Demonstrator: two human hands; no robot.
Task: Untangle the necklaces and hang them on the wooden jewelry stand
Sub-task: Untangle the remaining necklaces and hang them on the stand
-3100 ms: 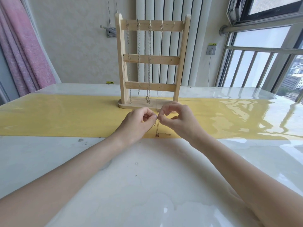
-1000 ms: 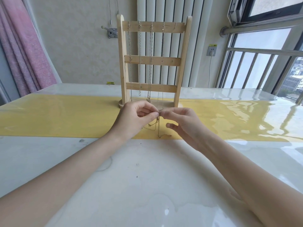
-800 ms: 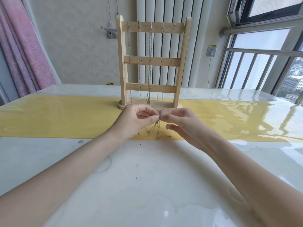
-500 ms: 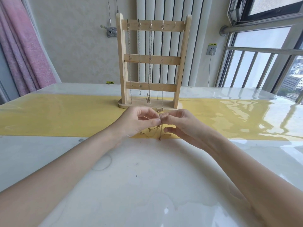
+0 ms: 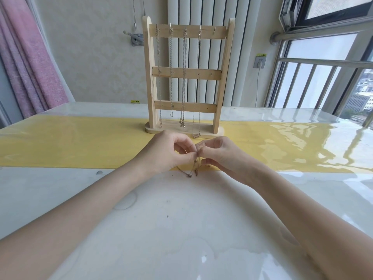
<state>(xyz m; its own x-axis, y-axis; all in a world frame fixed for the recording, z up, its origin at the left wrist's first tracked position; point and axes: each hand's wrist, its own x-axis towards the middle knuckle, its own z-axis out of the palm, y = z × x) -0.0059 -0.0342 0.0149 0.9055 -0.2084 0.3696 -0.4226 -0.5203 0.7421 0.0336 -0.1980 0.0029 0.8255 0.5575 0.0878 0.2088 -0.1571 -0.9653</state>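
- Wooden stand (image 5: 186, 74) upright on a yellow runner (image 5: 80, 142), which lies across a glossy white table (image 5: 171, 219). All positions below are given relative to the stand.
- Four chains (image 5: 183, 77) hang from hooks on the stand's top bar, occupying the left four hooks. The hook at the far right end of that bar carries nothing.
- The rightmost hanging chain ends in a small pendant (image 5: 196, 135) resting at the stand's base.
- Left hand (image 5: 169, 154) just in front of the stand's base, fingers curled, thumb and forefinger pinching a thin necklace (image 5: 190, 171).
- Right hand (image 5: 220, 154) beside it, also in front of the base, fingertips pinching the same necklace. The two pinch points touch or nearly touch; cannot tell which.
- Below the hands the necklace droops in loose loops, its lowest part resting on the table at the near edge of the runner.
- Whether the loops hold a knot cannot be told; strands too fine.
- Pink curtain (image 5: 30, 57) far left of the stand, window (image 5: 323, 77) to its right.
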